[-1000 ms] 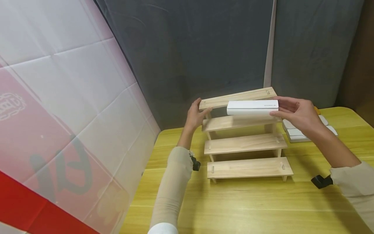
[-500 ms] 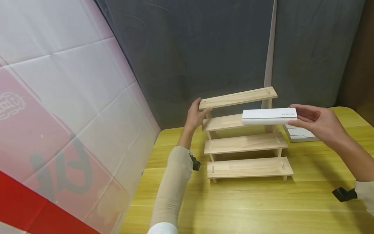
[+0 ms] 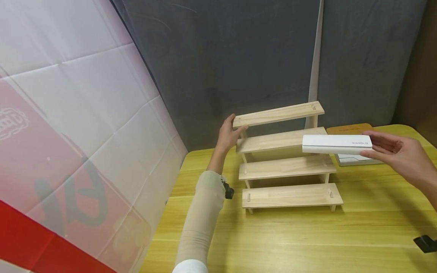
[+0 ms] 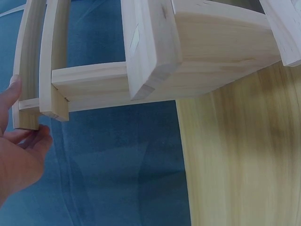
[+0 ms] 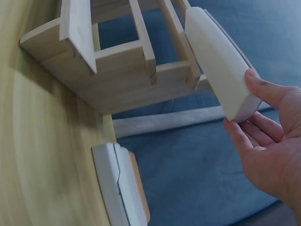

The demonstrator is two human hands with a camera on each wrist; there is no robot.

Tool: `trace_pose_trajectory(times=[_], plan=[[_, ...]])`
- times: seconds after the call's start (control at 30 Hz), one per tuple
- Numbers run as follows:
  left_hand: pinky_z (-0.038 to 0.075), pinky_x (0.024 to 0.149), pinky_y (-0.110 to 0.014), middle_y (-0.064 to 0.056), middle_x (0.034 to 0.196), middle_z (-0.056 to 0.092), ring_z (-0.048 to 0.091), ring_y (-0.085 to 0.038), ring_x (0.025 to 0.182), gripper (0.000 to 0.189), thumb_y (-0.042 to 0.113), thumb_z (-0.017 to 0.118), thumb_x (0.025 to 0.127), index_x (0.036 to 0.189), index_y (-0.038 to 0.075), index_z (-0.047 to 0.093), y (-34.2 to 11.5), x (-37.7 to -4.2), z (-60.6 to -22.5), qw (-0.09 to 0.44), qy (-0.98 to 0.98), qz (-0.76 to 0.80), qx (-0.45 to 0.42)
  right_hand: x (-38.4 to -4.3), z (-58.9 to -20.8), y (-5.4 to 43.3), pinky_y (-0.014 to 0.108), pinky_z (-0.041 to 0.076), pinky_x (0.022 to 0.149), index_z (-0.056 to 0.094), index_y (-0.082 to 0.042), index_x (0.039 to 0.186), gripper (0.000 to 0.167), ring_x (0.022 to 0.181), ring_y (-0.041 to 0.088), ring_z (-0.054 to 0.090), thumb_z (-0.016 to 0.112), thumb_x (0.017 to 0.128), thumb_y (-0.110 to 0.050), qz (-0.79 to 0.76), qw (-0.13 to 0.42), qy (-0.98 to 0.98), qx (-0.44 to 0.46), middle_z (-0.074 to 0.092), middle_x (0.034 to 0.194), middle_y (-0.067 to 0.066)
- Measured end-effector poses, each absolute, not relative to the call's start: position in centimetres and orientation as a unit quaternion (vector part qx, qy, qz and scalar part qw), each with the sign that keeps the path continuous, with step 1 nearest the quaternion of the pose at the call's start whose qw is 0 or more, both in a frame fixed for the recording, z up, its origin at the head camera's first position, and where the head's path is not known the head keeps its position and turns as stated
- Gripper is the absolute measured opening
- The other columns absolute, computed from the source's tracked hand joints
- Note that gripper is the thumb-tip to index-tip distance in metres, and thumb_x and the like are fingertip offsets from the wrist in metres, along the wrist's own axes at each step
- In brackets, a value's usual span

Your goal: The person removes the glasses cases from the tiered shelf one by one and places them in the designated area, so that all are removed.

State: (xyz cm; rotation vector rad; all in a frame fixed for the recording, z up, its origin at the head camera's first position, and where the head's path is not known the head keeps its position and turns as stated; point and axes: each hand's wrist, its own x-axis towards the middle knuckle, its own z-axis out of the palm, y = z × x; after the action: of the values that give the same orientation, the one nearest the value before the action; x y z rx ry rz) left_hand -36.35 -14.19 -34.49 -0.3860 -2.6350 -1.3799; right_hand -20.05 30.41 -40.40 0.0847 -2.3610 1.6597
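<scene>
A four-tier wooden step rack [image 3: 290,196] stands on the table, its left end at my left hand [image 3: 228,135]. That hand grips the end of the top board, with the thumb in front and the fingers behind and below, as the left wrist view shows. My right hand [image 3: 404,153] pinches the right end of a long white glasses case [image 3: 332,143] with dark lettering. The case hangs level in the air, overlapping the rack's right side in the head view. From the right wrist view, the thumb lies on one face of the case [image 5: 218,63] and the fingertips on another.
Behind the held case, right of the rack, more white cases [image 5: 113,183] lie on the yellow wood-grain table [image 3: 286,242]. An orange-brown flat item [image 3: 351,129] is beside them. A dark grey curtain [image 3: 218,68] backs the table; a white printed sheet [image 3: 102,94] flanks its left.
My right hand has carried the glasses case rightward and slightly down, away from in front of the upper boards. The left hand and the rack have stayed in place.
</scene>
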Motion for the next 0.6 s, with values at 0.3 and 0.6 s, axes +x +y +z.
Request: trace_pose_trajectory(times=[0.3, 0.6], plan=[[0.033, 0.127, -0.042, -0.016, 0.171, 0.031, 0.03, -0.029, 0.158, 0.081, 0.03, 0.073, 0.104, 0.166, 0.002, 0.029, -14.2, -36.4, -34.5, 0.071, -0.876, -0.46, -0.128, -19.0, -42.1, 32.5, 0.005, 0.052, 0.086, 0.054, -0.001, 0.153, 0.06, 0.107, -0.019, 0.061, 0.074, 0.097, 0.005, 0.612, 0.161, -0.772, 0.059, 0.063, 0.125, -0.03], [0.033, 0.127, -0.042, -0.017, 0.171, 0.032, 0.03, -0.029, 0.158, 0.079, 0.03, 0.072, 0.105, 0.166, 0.002, 0.03, -14.3, -36.3, -34.4, 0.075, -0.879, -0.453, -0.126, -18.8, -43.7, 34.3, 0.005, 0.053, 0.084, 0.068, -0.014, 0.142, 0.06, 0.105, -0.013, 0.066, 0.069, 0.092, 0.021, 0.69, 0.187, -0.693, 0.094, 0.069, 0.122, -0.023]])
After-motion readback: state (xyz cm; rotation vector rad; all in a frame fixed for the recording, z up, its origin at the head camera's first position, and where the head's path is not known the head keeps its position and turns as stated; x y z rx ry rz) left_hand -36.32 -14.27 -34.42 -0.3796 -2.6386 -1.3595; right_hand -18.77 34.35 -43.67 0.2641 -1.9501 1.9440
